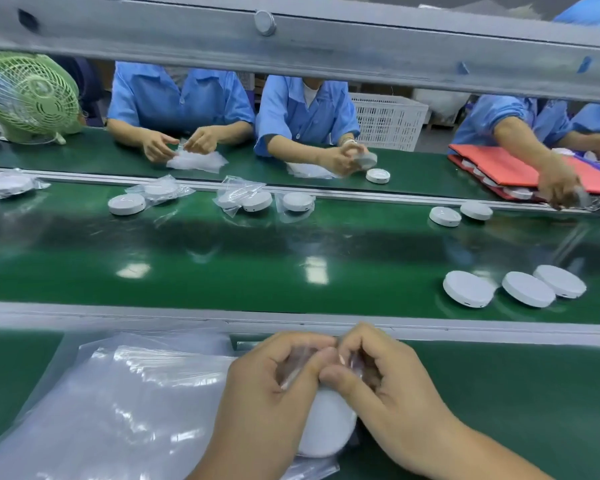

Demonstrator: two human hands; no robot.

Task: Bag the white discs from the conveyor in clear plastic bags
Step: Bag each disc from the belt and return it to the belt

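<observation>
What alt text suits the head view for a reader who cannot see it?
A left hand and a right hand pinch a clear plastic bag holding a round white disc, beside a stack of clear bags. Three bare white discs lie on the green conveyor belt beyond.

On green conveyor belt (pixel 257 271), three bare white discs (pixel 528 289). Just nearer than belt, on worktop (pixel 516 393), stack of clear plastic bags (pixel 125 393).
</observation>
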